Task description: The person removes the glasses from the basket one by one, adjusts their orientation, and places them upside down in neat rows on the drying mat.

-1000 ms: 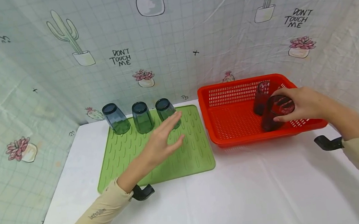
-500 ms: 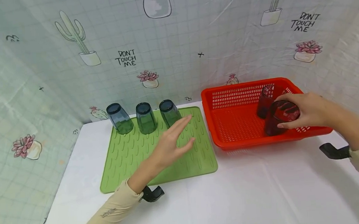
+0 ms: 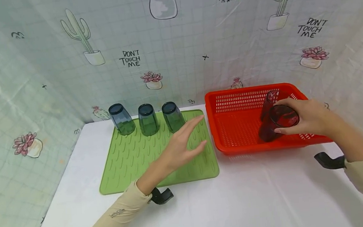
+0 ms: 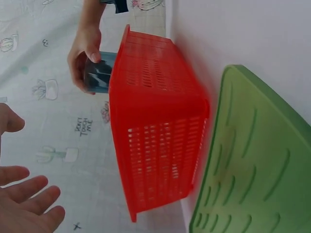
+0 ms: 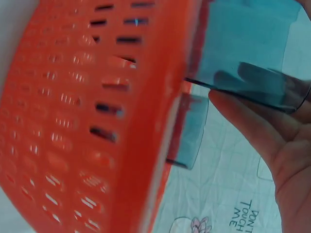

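My right hand [image 3: 311,116] grips a blue-tinted drinking glass [image 5: 243,48] near its rim, thumb on one side and fingers on the other. That glass leans, mouth up, inside the red plastic basket [image 3: 250,148], and looks dark red in the head view. Behind it a second glass [image 5: 189,131] stands in the basket. My left hand [image 3: 182,150] hovers over the right part of the green mat [image 3: 125,166], fingers extended, thumb apart, holding nothing. Along the mat's back edge three glasses stand upside down: a left one [image 3: 122,120], a middle one [image 3: 148,121] and a right one [image 3: 173,118].
A white-covered table [image 3: 237,194] carries the mat and the basket, which sit side by side. Behind them hangs a patterned curtain [image 3: 179,39] with cactus drawings. The basket's raised front rim lies between the held glass and the near side of the table.
My left hand has drifted right across the mat toward the basket. The glass in my right hand has shifted slightly left and tilts more. The head view has turned a little.
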Motion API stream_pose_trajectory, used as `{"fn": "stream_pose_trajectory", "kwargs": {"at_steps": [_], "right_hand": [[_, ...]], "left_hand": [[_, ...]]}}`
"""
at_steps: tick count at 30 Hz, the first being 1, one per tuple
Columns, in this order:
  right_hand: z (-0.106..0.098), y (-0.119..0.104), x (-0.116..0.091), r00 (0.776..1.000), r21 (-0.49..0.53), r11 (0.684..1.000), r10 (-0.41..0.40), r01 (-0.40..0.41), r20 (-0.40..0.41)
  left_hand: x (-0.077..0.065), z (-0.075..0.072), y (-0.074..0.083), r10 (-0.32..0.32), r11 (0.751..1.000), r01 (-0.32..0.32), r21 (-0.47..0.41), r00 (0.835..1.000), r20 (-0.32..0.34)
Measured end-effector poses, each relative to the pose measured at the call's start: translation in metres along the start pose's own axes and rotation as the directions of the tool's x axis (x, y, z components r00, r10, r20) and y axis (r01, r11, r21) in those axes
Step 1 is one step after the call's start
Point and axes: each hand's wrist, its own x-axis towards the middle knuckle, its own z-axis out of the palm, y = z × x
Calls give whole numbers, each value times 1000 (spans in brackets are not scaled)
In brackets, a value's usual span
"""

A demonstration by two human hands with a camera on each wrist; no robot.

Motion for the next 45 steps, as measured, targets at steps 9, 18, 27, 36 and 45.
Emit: {"fn": "stream_pose_trajectory", "kwargs": {"at_steps": [9, 18, 27, 36, 45], "right_hand": [[9, -12, -11, 992, 16, 999, 46, -45, -118], [7, -24, -18, 968, 50, 994, 108, -99, -226], [6, -37, -14, 952, 117, 985, 157, -131, -262], [15, -51, -9, 938, 330, 938, 206, -107, -279], [26, -67, -6, 936, 432, 900, 195, -51, -295]], "left_hand": [[10, 16, 13, -17, 999, 18, -49, 1000, 16], [17, 29, 23, -33, 992, 37, -119, 999, 32], [20, 35, 24, -44, 991, 48, -126, 998, 36], [25, 44, 22, -111, 978, 117, -170, 993, 46], [34, 56, 21, -201, 967, 219, -128, 969, 144]]}}
